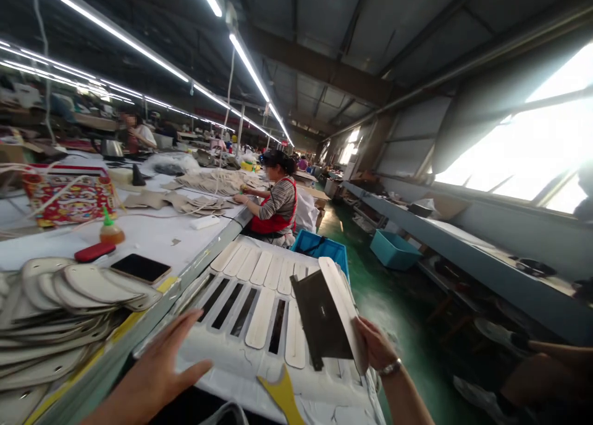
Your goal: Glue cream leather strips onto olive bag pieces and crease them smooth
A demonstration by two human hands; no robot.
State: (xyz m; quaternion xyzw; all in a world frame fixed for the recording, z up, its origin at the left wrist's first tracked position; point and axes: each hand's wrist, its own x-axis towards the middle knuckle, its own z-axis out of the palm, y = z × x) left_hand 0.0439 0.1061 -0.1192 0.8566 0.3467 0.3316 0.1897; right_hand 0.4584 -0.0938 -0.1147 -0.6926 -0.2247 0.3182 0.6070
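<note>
A dark flat panel (324,317) with a long pale strip (340,304) along its right side is tilted above the white slotted surface (208,351). My right hand (373,345) grips the strip's lower right edge, with a band on the wrist. My left hand (160,363) is at the lower left with its fingers apart, holding nothing. Pale rounded strips (260,319) lie in rows on the slotted surface, and dark slots show between some of them. A yellow forked piece (283,395) lies near the front edge.
Stacked pale curved pieces (69,289), a phone (140,268), a red case (94,252) and a glue bottle (111,230) are on the left table. A person in a red apron (278,206) sits ahead. A blue crate (324,249) stands behind the slotted surface.
</note>
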